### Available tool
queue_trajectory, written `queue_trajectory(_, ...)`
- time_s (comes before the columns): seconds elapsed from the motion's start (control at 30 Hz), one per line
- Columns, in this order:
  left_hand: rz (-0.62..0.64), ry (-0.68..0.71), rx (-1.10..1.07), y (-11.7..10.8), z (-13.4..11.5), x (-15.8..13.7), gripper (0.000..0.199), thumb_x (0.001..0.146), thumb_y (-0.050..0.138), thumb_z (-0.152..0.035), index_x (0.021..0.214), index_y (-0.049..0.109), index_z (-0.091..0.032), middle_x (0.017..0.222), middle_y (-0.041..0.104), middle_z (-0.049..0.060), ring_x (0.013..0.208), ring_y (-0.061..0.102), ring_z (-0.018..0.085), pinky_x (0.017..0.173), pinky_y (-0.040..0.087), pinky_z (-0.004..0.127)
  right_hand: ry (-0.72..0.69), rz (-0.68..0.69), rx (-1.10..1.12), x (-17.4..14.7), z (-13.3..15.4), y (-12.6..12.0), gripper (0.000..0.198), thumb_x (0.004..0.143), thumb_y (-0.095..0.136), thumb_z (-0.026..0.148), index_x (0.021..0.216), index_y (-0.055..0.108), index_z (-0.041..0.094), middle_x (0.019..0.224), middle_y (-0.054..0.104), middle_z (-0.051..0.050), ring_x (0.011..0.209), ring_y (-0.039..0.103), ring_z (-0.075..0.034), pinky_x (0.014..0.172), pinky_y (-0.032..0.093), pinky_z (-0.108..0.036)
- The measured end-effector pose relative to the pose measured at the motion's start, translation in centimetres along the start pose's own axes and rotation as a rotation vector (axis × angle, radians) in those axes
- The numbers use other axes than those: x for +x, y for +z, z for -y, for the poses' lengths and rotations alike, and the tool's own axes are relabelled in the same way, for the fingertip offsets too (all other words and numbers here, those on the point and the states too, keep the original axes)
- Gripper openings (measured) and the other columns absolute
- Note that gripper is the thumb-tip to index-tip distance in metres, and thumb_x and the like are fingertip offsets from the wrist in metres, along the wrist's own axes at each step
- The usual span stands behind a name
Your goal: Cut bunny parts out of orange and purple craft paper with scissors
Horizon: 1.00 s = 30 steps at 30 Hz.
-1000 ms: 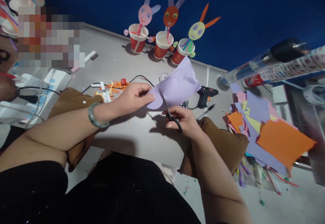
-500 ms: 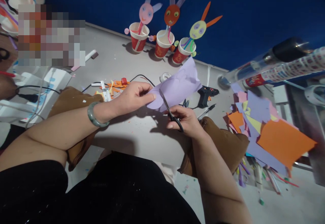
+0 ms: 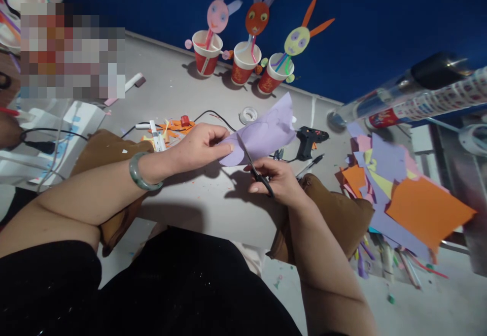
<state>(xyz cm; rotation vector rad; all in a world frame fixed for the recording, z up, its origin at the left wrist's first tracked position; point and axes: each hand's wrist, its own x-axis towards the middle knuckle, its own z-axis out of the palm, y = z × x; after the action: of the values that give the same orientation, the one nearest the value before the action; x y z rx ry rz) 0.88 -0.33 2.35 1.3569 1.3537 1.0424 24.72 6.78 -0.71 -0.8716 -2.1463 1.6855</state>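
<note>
My left hand (image 3: 207,145) pinches the left edge of a purple paper sheet (image 3: 272,130), which curls upward to the right and carries faint drawn curves. Black-handled scissors (image 3: 262,177) sit in my right hand (image 3: 279,178), its fingers closed round the handles. Their blades lie across the paper, just right of my left thumb. Both hands are above the grey table (image 3: 220,199). Behind the paper lies a roll of white tape (image 3: 248,115). A black glue gun (image 3: 310,140) rests right of the sheet, near a black pen (image 3: 312,166).
Three red-and-white paper cups (image 3: 243,69) with paper rabbit heads stand along the blue wall. Coloured paper sheets (image 3: 426,209) pile up on the right. Orange scraps (image 3: 175,125), a cable (image 3: 215,114) and a white power strip (image 3: 81,123) lie left. A clear tube (image 3: 380,97) is at right.
The purple paper's raised right end has tipped slightly down and left, uncovering more of the tape roll. Both hands stay in nearly the same place, and the scissors remain across the paper.
</note>
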Motion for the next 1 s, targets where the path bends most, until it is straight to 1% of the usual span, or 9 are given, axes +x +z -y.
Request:
queue_trajectory(0.1,0.002,0.008,-0.006,-0.05,0.11,0.03,0.023,0.079,0.062,-0.031,0.063,0.052,-0.017,0.061,0.045,-0.003,0.057,0.041,0.008,0.051,0.031,0.023,0.001,-0.004,0.003,-0.04,0.04,0.03,0.064,0.06,0.087,0.074,0.086,0.072,0.017,0.059,0.05,0.004,0.055,0.043,-0.011,0.051,0.036,-0.024)
queue_trajectory(0.3,0.005,0.012,-0.023,-0.09,0.09,0.1,0.023,0.078,0.062,-0.03,0.062,0.05,-0.017,0.06,0.043,-0.004,0.057,0.04,0.008,0.051,0.031,0.023,0.018,0.001,0.02,-0.1,0.14,-0.05,0.064,0.059,0.088,0.073,0.086,0.071,0.017,0.061,0.051,0.004,0.056,0.045,-0.011,0.053,0.037,-0.024)
queue_trajectory(0.5,-0.022,0.014,-0.005,-0.27,-0.02,0.02,0.021,0.08,0.063,-0.03,0.066,0.056,-0.017,0.063,0.049,-0.002,0.059,0.043,0.009,0.051,0.032,0.022,0.023,-0.004,0.027,-0.11,0.2,-0.1,0.062,0.059,0.089,0.072,0.085,0.071,0.018,0.059,0.049,0.004,0.055,0.042,-0.011,0.052,0.035,-0.025)
queue_trajectory(0.63,-0.04,0.035,-0.039,-0.12,0.18,0.0,0.026,0.084,0.065,-0.035,0.068,0.057,-0.016,0.064,0.05,-0.003,0.059,0.043,0.009,0.051,0.033,0.022,0.011,-0.015,0.064,-0.04,0.17,0.2,0.061,0.06,0.089,0.071,0.085,0.071,0.018,0.06,0.051,0.004,0.055,0.042,-0.01,0.052,0.034,-0.025)
queue_trajectory(0.77,-0.017,0.033,-0.054,0.18,0.53,0.0,0.033,0.08,0.074,-0.042,0.069,0.058,-0.016,0.063,0.049,-0.004,0.059,0.042,0.008,0.051,0.032,0.021,0.02,0.004,0.103,0.07,0.0,0.59,0.061,0.059,0.09,0.069,0.086,0.07,0.018,0.058,0.048,0.006,0.053,0.04,-0.009,0.051,0.033,-0.025)
queue_trajectory(0.87,-0.02,0.031,-0.006,0.25,0.54,-0.01,0.033,0.082,0.07,-0.039,0.064,0.055,-0.016,0.06,0.046,-0.005,0.057,0.04,0.008,0.051,0.031,0.021,0.001,0.019,0.089,0.1,-0.05,0.68,0.061,0.061,0.09,0.069,0.087,0.069,0.018,0.058,0.047,0.006,0.053,0.04,-0.009,0.051,0.033,-0.024)
queue_trajectory(1.0,-0.012,0.041,0.023,0.28,0.31,-0.03,0.032,0.082,0.068,-0.035,0.061,0.052,-0.017,0.057,0.044,-0.005,0.054,0.039,0.007,0.05,0.03,0.022,0.006,0.04,0.078,0.1,-0.02,0.7,0.062,0.06,0.089,0.071,0.086,0.068,0.018,0.06,0.051,0.005,0.054,0.043,-0.01,0.051,0.035,-0.024)
